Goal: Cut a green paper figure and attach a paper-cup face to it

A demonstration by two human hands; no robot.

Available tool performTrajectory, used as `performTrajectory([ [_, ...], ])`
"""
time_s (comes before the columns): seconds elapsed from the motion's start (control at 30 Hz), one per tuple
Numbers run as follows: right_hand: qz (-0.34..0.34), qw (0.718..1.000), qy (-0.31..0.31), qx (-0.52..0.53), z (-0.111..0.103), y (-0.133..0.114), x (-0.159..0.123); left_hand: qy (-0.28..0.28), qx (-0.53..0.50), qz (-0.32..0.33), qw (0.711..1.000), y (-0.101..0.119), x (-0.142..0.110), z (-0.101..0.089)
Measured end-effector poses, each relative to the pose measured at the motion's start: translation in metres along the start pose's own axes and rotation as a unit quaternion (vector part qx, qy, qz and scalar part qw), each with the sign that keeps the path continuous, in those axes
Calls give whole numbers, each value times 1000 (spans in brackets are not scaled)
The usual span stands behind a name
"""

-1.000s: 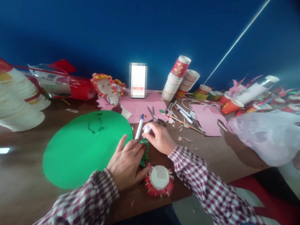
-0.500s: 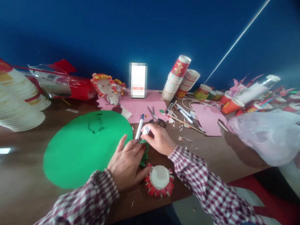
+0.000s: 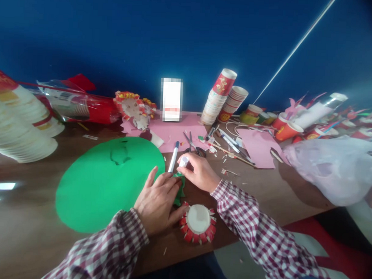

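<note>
My left hand [image 3: 157,200] lies flat with its fingers apart, pressing on a small green paper piece [image 3: 179,191] that is mostly hidden beneath it. Pinched in my right hand [image 3: 200,171] is a white glue stick [image 3: 183,160], its lower end just above or on that piece; I cannot tell which. A marker [image 3: 173,156] with a blue cap lies just beyond my left fingertips. Near my left thumb sits a cut paper cup [image 3: 198,218], its red sides fringed around a white base. A large green paper sheet [image 3: 94,185] reaches under my left hand's far side.
Scissors [image 3: 192,144] lie on pink paper [image 3: 174,131], with paper scraps around them. Stacked cups [image 3: 219,94] stand at the back, more [image 3: 18,117] at the left. Markers [image 3: 229,142], pink paper and a plastic bag [image 3: 334,169] are to the right.
My right hand has shifted slightly to the right with the glue stick. My left hand stays on the green paper piece.
</note>
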State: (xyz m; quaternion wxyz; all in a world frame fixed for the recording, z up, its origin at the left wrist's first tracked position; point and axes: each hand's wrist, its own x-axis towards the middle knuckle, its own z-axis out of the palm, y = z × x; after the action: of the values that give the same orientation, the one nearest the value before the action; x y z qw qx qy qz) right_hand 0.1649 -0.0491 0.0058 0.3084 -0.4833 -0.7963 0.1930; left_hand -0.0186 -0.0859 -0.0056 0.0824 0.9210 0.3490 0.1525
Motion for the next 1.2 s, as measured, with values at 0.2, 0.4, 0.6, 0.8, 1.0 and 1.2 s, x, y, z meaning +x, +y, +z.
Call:
performTrajectory([
  [0.2, -3, 1000, 15, 2, 2, 1, -3, 2, -4, 2, 1000, 1, 1, -1],
  [0.4, 7, 990, 138, 29, -10, 5, -9, 14, -3, 13, 1000, 0, -2, 0],
  [0.6, 85, 971, 188, -116, -41, 39, -21, 18, 7, 13, 1000, -2, -3, 1],
  [0.8, 80, 960, 161, -217, -55, 45, -39, 42, -9, -5, 999, 4, -6, -7],
  [1.0, 26, 979, 38, -200, -32, 3, -36, 11, -71, -16, 997, 37, -13, -13],
  [1.2, 49, 977, -63, -197, -4, -13, -24, -28, -114, -56, 992, 47, -13, -12],
])
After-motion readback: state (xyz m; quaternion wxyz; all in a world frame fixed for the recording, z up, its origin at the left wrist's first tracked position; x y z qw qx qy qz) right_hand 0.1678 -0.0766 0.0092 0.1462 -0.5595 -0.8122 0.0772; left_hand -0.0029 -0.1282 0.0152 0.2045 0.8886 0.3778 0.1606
